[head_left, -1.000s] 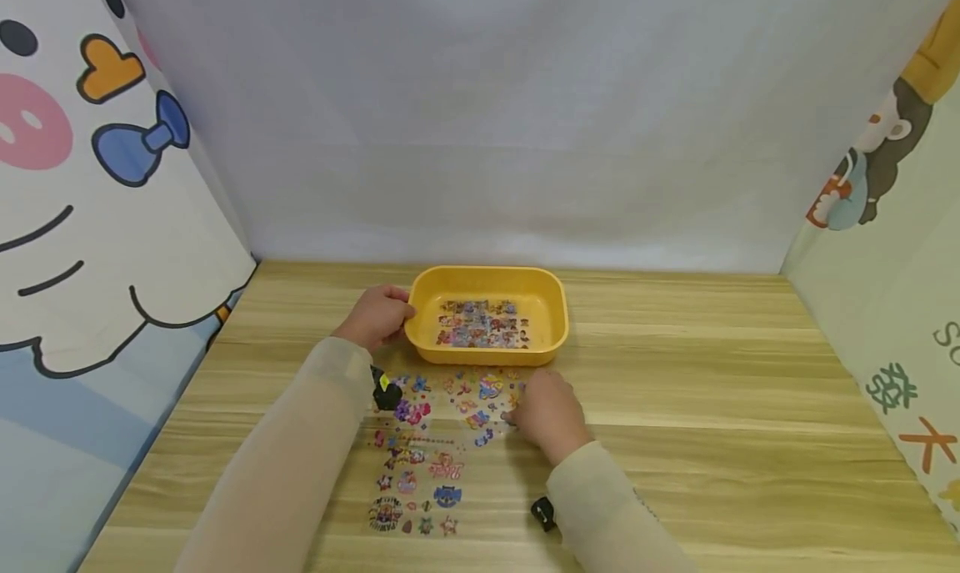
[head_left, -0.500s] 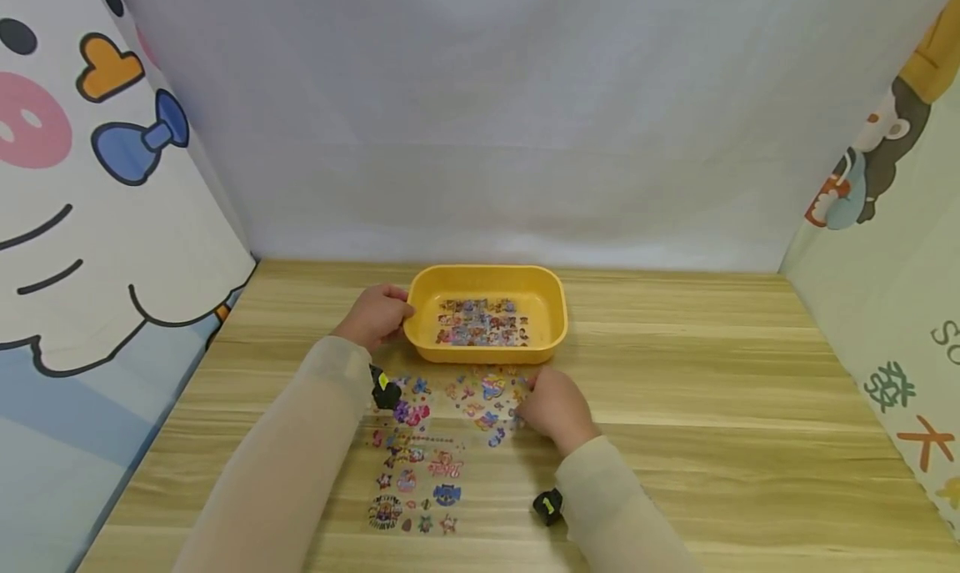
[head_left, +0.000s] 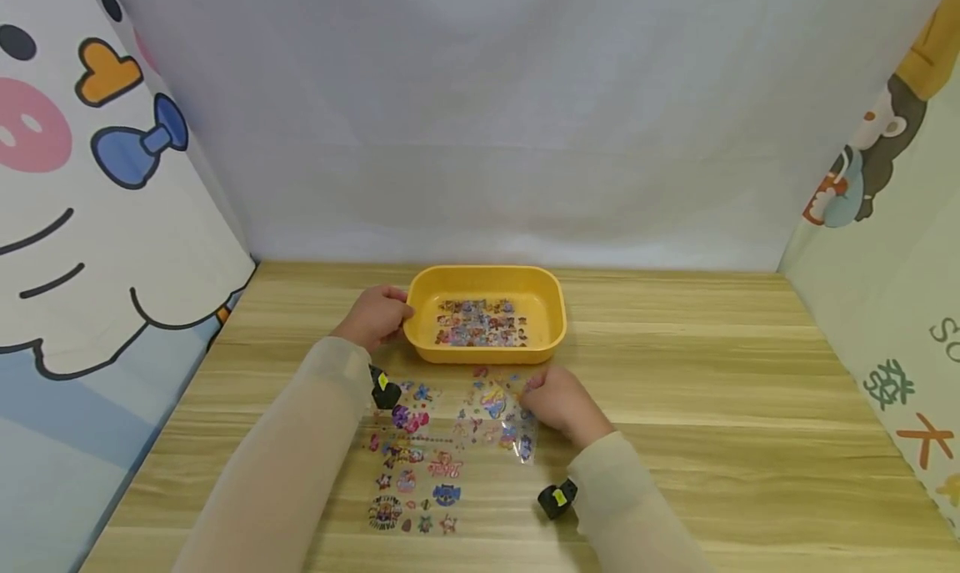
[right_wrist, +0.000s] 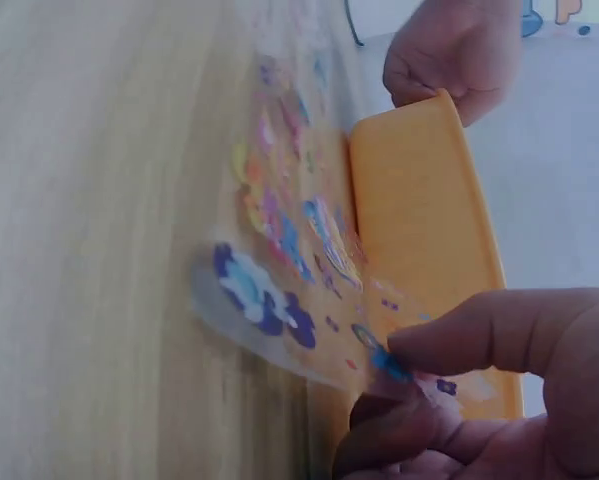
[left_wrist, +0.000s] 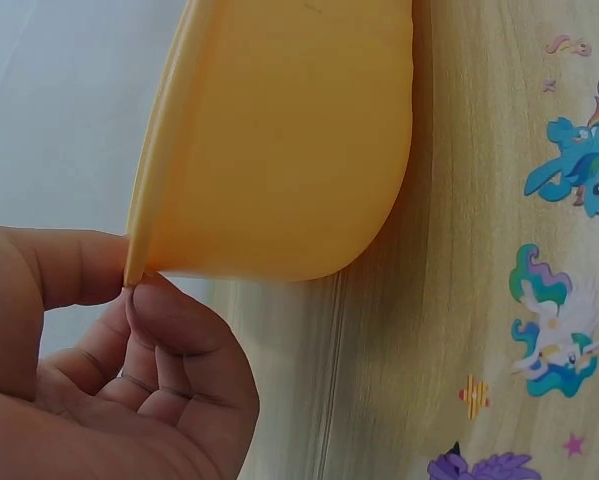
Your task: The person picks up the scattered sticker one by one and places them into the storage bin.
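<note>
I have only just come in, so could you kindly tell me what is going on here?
A person has a yellow tub pinched at one end in their left grip. Their right grip pinches a clear sticker sheet in front of it, with that side lifted off the table. Other stickers lie on the near side, and more are inside the tub.

Cartoon-printed panels (head_left: pixel 135 231) flank a pale backdrop (head_left: pixel 510 131).
</note>
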Demonstrator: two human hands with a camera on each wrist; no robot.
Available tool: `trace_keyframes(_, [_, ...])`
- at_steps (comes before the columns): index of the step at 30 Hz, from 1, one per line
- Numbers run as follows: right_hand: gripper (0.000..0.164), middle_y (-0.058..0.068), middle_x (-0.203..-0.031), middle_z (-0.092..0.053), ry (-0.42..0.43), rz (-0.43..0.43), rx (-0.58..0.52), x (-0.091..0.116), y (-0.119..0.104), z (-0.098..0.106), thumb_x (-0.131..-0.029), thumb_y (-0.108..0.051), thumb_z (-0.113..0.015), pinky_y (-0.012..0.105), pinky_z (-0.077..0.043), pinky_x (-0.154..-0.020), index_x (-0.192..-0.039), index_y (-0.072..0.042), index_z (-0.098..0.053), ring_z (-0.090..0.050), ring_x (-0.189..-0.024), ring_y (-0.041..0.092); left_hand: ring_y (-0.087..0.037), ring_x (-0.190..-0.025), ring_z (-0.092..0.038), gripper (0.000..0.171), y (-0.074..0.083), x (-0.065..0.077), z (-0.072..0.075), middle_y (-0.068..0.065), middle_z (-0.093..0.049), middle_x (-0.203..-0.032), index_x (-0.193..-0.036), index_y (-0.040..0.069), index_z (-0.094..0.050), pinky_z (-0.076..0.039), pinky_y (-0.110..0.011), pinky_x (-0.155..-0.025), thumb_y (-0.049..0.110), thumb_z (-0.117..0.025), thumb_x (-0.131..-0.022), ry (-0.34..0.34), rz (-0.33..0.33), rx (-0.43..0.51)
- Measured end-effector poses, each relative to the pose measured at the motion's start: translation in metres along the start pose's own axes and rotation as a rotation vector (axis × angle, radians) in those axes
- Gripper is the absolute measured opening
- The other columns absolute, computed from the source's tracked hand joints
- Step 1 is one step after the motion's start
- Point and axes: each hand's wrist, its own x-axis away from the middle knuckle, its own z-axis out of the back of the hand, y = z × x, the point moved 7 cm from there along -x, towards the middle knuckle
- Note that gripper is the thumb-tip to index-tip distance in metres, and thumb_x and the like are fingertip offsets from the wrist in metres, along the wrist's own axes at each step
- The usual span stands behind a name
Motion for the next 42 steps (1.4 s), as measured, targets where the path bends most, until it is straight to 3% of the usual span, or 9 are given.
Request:
trace_keyframes(7, [0.018,0.007,-0.072,-0.061,-0.080,-0.024,-0.096,0.003,0.001,0.000,-0.098,-0.012,-0.066,0.028,-0.043,-0.055,-0.081,-0.005,-0.065,-0.049,-0.059,0.016,-0.023,-0.081,-0.054,0.035,0.000,0.000,0.000,-0.017,-0.055,-0.116,-0.136,0.001,-0.050,-0.053,-0.043,-0.089,0.009,-0.059,-0.103,-0.006,-0.003,0.001])
trace_keyframes(16, [0.022,0.006,-0.071,-0.063,-0.096,0.042,-0.096,0.007,-0.007,0.007,-0.102,-0.014,-0.063,0.028,-0.044,-0.056,-0.083,-0.004,-0.071,-0.051,-0.058,0.015,-0.023,-0.082,-0.054,0.036,0.000,-0.001,0.000,-0.017,-0.054,-0.116,-0.136,0.001,-0.050,-0.053,-0.043,-0.091,0.009,-0.059,-0.102,-0.006,0.004,-0.002])
trace_keyframes(25, [0.016,0.012,-0.088,-0.067,-0.040,0.030,-0.225,0.009,-0.006,0.015,-0.102,-0.002,-0.059,0.033,-0.057,-0.069,-0.105,0.006,-0.072,-0.061,-0.074,0.019,-0.022,-0.082,-0.054,0.035,-0.001,0.000,0.000,-0.017,-0.055,-0.118,-0.136,0.001,-0.050,-0.053,-0.045,-0.093,0.009,-0.059,-0.102,-0.005,0.009,0.010])
trace_keyframes(34, [0.017,0.012,-0.088,-0.068,0.054,0.090,-0.263,0.007,-0.011,0.030,-0.103,-0.004,-0.059,0.034,-0.056,-0.071,-0.102,0.007,-0.072,-0.059,-0.073,0.016,-0.022,-0.078,-0.054,0.038,0.000,0.001,-0.001,-0.019,-0.056,-0.121,-0.138,0.000,-0.050,-0.052,-0.040,-0.081,0.007,-0.057,-0.102,-0.032,-0.025,0.012])
trace_keyframes(42, [0.018,0.015,-0.097,-0.068,0.093,0.084,-0.343,0.003,-0.015,0.044,-0.104,-0.003,-0.058,0.038,-0.058,-0.078,-0.109,0.009,-0.070,-0.063,-0.078,0.018,-0.024,-0.082,-0.055,0.036,-0.001,0.000,-0.001,-0.017,-0.056,-0.120,-0.136,0.001,-0.051,-0.052,-0.043,-0.087,0.008,-0.058,-0.102,-0.010,-0.013,0.009])
